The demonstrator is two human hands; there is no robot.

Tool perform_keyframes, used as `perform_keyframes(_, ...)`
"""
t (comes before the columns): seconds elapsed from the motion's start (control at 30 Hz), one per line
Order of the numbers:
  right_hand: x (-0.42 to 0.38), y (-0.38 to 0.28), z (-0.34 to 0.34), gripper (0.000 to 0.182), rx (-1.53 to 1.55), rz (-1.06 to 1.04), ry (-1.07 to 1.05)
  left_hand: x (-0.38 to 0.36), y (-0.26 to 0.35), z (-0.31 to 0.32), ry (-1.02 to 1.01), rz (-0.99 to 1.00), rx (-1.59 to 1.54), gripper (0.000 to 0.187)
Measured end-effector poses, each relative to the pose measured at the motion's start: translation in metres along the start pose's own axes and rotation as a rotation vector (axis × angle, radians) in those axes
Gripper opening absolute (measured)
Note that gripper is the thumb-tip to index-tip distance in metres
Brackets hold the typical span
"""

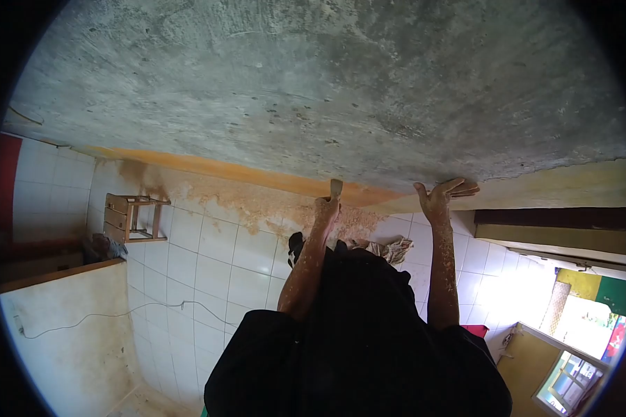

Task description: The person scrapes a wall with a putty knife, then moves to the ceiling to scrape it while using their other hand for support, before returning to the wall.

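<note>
My left hand (327, 208) is closed around a small scraper (336, 188), whose flat blade points up toward the wall. The blade is at the edge between the bare grey wall surface (313, 90) and an orange painted strip (257, 175); whether it touches is unclear. To the right, my right hand (444, 197) is open against the lower wall, thumb apart from the fingers and nothing held. Pale flecks cover both forearms.
Scraped debris (222, 201) lies on the white tiled floor (215, 267). A wooden stool (133, 218) stands at left, near a thin cable (146, 304). A crumpled cloth (394, 250) lies near my body. An open doorway (584, 313) is at right.
</note>
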State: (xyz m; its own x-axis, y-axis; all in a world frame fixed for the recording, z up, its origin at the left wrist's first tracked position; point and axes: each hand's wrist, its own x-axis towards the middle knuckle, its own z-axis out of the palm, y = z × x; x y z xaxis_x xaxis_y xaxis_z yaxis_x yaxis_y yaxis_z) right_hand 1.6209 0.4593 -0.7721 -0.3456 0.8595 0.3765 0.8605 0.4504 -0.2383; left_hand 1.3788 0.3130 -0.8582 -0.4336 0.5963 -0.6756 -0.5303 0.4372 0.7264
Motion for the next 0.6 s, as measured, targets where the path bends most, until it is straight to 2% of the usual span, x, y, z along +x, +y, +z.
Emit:
perform_keyframes(0.07, -0.004, 0.010, 0.004, 0.122, 0.112, 0.100, -0.111, -0.001, 0.011, -0.004, 0.002, -0.050, 0.004, 0.033)
perform_keyframes(0.13, 0.006, -0.021, -0.025, 0.122, 0.244, 0.184, -0.189, 0.002, 0.009, -0.006, 0.019, -0.063, 0.026, 0.033)
perform_keyframes(0.23, 0.000, -0.009, -0.007, 0.123, 0.102, 0.154, -0.169, 0.018, -0.007, -0.015, 0.038, -0.040, 0.066, 0.034)
perform_keyframes(0.3, 0.001, 0.004, -0.001, 0.123, -0.005, 0.134, -0.146, 0.013, 0.007, -0.017, 0.020, -0.046, 0.027, 0.036)
perform_keyframes(0.37, -0.002, 0.006, 0.003, 0.124, 0.119, 0.108, -0.136, 0.006, 0.012, -0.018, 0.074, -0.051, 0.083, 0.036)
perform_keyframes(0.4, -0.005, 0.004, 0.001, 0.124, 0.291, 0.101, -0.125, 0.007, 0.016, -0.019, 0.098, -0.046, 0.116, 0.036)
perform_keyframes(0.5, -0.003, -0.003, -0.006, 0.124, 0.609, 0.137, -0.099, 0.021, 0.004, -0.032, 0.010, -0.027, 0.030, 0.049)
perform_keyframes(0.53, -0.001, -0.007, -0.006, 0.124, 0.690, 0.155, -0.096, 0.028, -0.002, -0.030, 0.025, -0.023, 0.040, 0.048)
perform_keyframes(0.6, -0.001, 0.005, 0.002, 0.125, 0.327, -0.052, 0.074, 0.032, -0.008, -0.034, 0.062, -0.017, 0.070, 0.046)
